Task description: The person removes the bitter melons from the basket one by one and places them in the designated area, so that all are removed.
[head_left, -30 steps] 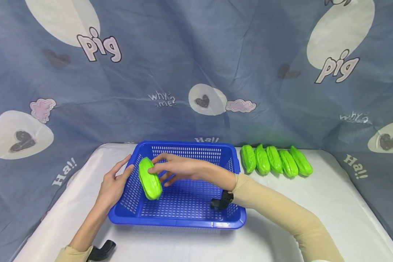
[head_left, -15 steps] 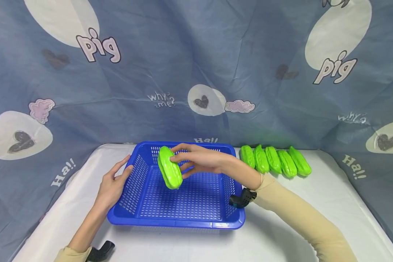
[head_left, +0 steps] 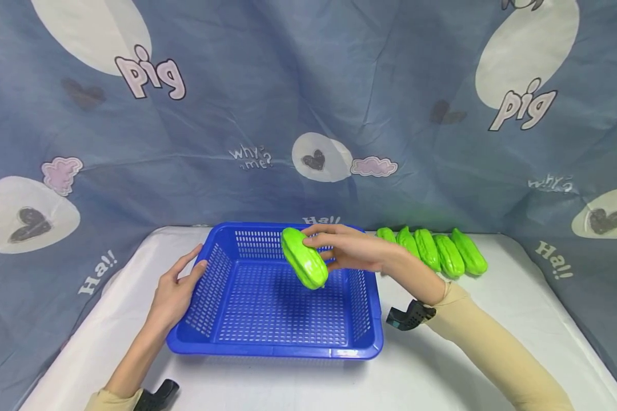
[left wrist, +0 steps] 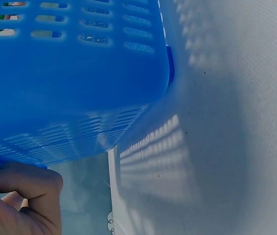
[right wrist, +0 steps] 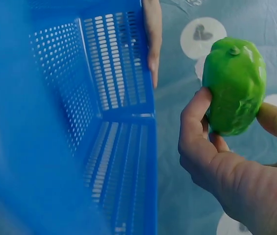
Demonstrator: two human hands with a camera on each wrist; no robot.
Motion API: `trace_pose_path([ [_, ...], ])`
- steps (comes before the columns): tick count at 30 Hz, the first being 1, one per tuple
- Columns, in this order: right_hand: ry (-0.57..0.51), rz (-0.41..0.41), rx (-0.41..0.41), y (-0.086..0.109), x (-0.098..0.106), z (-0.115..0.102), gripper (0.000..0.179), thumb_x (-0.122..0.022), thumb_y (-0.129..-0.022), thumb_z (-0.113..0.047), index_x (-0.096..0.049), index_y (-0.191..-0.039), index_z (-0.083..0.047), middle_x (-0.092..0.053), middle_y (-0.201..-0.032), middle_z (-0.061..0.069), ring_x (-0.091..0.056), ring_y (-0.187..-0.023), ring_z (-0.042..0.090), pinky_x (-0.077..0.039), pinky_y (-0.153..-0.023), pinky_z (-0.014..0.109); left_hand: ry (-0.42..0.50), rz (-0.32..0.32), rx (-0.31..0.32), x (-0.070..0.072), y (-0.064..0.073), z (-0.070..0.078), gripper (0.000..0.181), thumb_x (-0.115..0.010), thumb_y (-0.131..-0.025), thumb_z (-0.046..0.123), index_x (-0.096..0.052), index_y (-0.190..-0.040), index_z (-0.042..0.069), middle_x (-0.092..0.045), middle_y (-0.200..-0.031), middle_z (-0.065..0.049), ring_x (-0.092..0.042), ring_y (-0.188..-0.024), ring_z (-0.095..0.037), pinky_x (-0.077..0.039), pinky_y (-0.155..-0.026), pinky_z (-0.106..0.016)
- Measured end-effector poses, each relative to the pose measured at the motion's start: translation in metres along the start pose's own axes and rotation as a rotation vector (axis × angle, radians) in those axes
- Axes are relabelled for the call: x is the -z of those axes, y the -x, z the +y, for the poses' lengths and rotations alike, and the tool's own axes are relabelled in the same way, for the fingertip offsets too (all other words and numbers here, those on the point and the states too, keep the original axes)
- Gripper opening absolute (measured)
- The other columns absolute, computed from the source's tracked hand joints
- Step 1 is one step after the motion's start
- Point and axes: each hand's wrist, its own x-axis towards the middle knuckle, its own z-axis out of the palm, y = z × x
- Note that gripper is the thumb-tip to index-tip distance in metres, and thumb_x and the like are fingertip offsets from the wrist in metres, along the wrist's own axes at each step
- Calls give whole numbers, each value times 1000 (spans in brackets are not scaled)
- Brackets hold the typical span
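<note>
My right hand holds a bright green bitter melon above the right half of a blue plastic basket. In the right wrist view, thumb and fingers pinch the bitter melon from both sides, with its knobby end facing the camera. At the basket's left side, my left hand grips the rim. The left wrist view catches this hand with bent fingers at the edge of the slotted basket; the fingertips are hidden there.
Several more bitter melons lie side by side on the white table, right of the basket; my right forearm partly covers the nearest ones. A blue printed cloth hangs behind the table and along its sides.
The right hand has carried the bitter melon rightward, from the basket's left side and slightly up. My left hand has stayed on the rim.
</note>
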Motion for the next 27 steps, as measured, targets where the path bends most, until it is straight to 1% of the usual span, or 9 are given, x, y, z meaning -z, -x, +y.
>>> trace_pose_path([
  [2, -12, 19, 4, 6, 5, 2, 57, -51, -111, -28, -36, -163, -10, -57, -141, 7, -68, -123, 26, -59, -98, 41, -1, 0, 3, 1, 0, 0, 66, -53, -110, 59, -35, -169, 37, -78, -127, -24, -74, -72, -7, -57, -64, -31],
  [7, -33, 72, 23, 24, 20, 6, 61, -47, -112, -30, -29, -166, -8, -59, -135, 4, -71, -114, 21, -60, -94, 39, 4, -5, 6, 1, 0, -1, 66, -52, -110, 60, -34, -169, 37, -77, -129, -24, -74, -73, -7, -57, -65, -31],
  [9, -36, 96, 35, 33, 27, 9, 62, -45, -114, -31, -26, -167, -7, -60, -134, 3, -71, -113, 19, -60, -95, 38, 5, -7, 4, 1, -1, -2, 67, -52, -109, 60, -34, -169, 37, -77, -129, -24, -75, -73, -7, -57, -65, -31],
  [11, -37, 127, 46, 42, 36, 12, 60, -44, -115, -33, -27, -167, -7, -61, -132, 1, -71, -111, 16, -60, -94, 36, 2, -9, 2, 1, -1, -2, 67, -52, -109, 60, -34, -170, 37, -77, -130, -24, -75, -74, -7, -57, -66, -31],
  [14, -46, 168, 70, 57, 49, 16, 53, -43, -117, -34, -35, -162, -8, -66, -125, -3, -71, -104, 13, -59, -91, 33, -6, -10, 0, 0, -1, -2, 67, -51, -110, 61, -34, -170, 37, -76, -131, -24, -75, -74, -7, -57, -67, -30],
  [16, -53, 197, 81, 68, 58, 18, 46, -41, -118, -35, -42, -156, -10, -69, -120, -6, -71, -100, 11, -58, -90, 32, -11, -9, -5, 0, -1, -1, 67, -51, -110, 61, -34, -170, 37, -76, -131, -25, -74, -75, -7, -56, -67, -30],
  [20, -61, 256, 98, 88, 73, 23, 33, -42, -118, -35, -51, -144, -17, -71, -113, -8, -70, -99, 9, -59, -91, 32, -14, -9, -15, -1, -1, -1, 67, -51, -110, 61, -34, -170, 37, -77, -129, -24, -74, -75, -7, -56, -67, -30],
  [23, -78, 301, 105, 102, 85, 30, 28, -44, -118, -35, -57, -138, -21, -73, -112, -9, -71, -98, 8, -60, -90, 33, -12, -14, -17, 0, -1, -2, 67, -51, -110, 61, -34, -170, 36, -78, -128, -23, -74, -75, -7, -57, -67, -30],
  [27, -105, 348, 103, 118, 104, 39, 26, -44, -118, -35, -65, -130, -24, -72, -109, -11, -69, -96, 8, -58, -92, 35, -21, -18, -18, 2, -1, -2, 68, -50, -110, 61, -33, -170, 35, -77, -129, -23, -74, -75, -6, -56, -68, -30],
])
